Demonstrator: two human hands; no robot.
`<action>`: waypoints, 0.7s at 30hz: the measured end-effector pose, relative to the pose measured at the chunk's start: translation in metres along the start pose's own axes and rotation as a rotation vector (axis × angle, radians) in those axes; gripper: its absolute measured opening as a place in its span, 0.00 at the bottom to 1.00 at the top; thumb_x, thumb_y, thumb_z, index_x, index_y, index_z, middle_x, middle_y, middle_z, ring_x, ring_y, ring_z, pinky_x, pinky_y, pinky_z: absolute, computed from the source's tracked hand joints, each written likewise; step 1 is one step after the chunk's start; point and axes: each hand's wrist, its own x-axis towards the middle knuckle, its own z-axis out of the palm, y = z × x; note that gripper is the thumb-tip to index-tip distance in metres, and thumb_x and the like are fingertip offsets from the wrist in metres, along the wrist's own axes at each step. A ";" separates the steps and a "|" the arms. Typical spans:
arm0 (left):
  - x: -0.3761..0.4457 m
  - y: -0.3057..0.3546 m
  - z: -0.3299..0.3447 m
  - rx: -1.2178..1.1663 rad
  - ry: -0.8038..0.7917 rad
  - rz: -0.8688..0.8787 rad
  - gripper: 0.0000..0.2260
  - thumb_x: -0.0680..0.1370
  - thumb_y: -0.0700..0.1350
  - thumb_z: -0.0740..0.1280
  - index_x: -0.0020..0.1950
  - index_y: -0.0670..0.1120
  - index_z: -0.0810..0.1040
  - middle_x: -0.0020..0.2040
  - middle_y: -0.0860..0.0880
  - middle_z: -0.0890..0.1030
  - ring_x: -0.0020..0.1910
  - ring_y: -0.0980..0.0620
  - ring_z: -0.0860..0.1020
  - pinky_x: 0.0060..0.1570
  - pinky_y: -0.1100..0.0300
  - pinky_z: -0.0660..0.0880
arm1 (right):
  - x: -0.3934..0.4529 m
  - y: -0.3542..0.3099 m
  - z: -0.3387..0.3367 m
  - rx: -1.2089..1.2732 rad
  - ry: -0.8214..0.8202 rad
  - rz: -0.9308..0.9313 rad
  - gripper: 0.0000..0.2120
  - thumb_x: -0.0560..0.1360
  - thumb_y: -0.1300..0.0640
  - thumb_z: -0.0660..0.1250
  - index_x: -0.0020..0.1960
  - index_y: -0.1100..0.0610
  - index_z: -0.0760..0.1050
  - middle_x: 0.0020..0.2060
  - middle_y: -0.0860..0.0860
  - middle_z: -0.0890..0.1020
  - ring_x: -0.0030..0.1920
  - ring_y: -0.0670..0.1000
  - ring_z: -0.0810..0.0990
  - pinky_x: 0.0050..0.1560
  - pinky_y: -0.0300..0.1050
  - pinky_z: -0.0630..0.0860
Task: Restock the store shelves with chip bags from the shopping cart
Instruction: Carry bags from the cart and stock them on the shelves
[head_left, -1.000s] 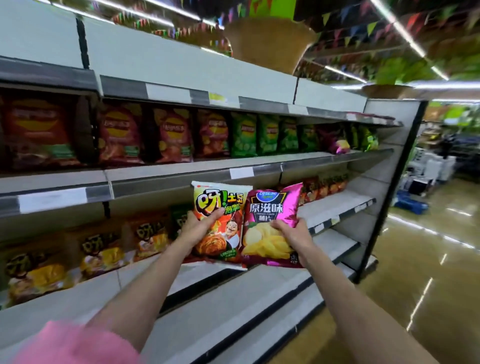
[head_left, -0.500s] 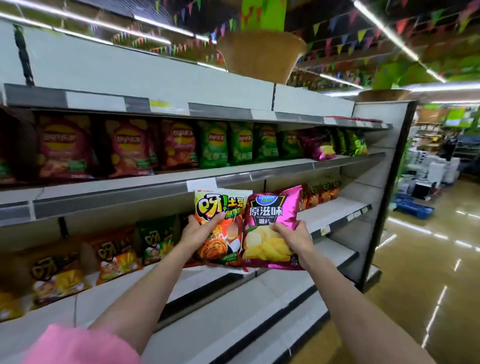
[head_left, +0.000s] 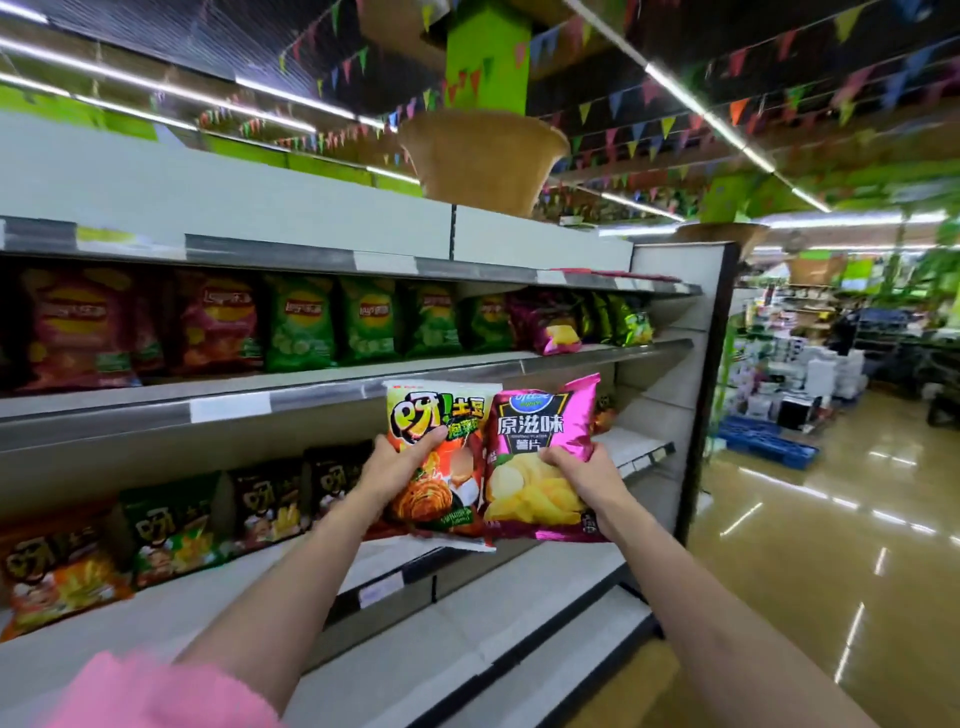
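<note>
My left hand (head_left: 397, 465) grips an orange chip bag (head_left: 441, 499) by its left side. My right hand (head_left: 582, 470) grips a pink chip bag (head_left: 540, 431) with pictured yellow crisps. Both bags are held upright side by side, in front of the middle shelf (head_left: 322, 397) and above the lower shelf (head_left: 218, 587). The shopping cart is out of sight.
The upper shelf carries red, green and purple chip bags (head_left: 301, 327). Orange, green and dark bags (head_left: 171, 525) stand on the lower shelf to the left. The shelf unit's end panel (head_left: 711, 364) is to the right, with a glossy aisle floor (head_left: 831, 545) and a blue pallet (head_left: 769, 441) beyond.
The view has shifted right along the shelves and risen slightly. Both hands keep the two bags, now a little higher against the middle shelf's edge.
</note>
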 end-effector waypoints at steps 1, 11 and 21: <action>0.015 -0.006 0.017 0.006 -0.016 0.001 0.56 0.52 0.79 0.69 0.71 0.49 0.62 0.63 0.46 0.77 0.58 0.42 0.78 0.62 0.44 0.73 | 0.008 0.006 -0.015 0.002 0.010 0.004 0.31 0.61 0.47 0.77 0.57 0.58 0.69 0.49 0.52 0.81 0.49 0.53 0.80 0.56 0.50 0.78; 0.000 0.066 0.178 0.043 -0.168 0.065 0.62 0.51 0.77 0.68 0.74 0.41 0.59 0.68 0.44 0.71 0.66 0.42 0.72 0.68 0.47 0.67 | 0.049 0.048 -0.154 0.041 0.204 0.061 0.36 0.58 0.42 0.76 0.60 0.60 0.71 0.51 0.54 0.82 0.47 0.51 0.81 0.44 0.42 0.77; 0.062 0.086 0.321 0.004 -0.333 0.106 0.41 0.71 0.62 0.70 0.75 0.41 0.59 0.71 0.43 0.68 0.69 0.43 0.68 0.66 0.54 0.63 | 0.134 0.080 -0.248 -0.001 0.347 0.116 0.16 0.69 0.54 0.75 0.50 0.59 0.71 0.42 0.51 0.80 0.40 0.49 0.79 0.40 0.40 0.76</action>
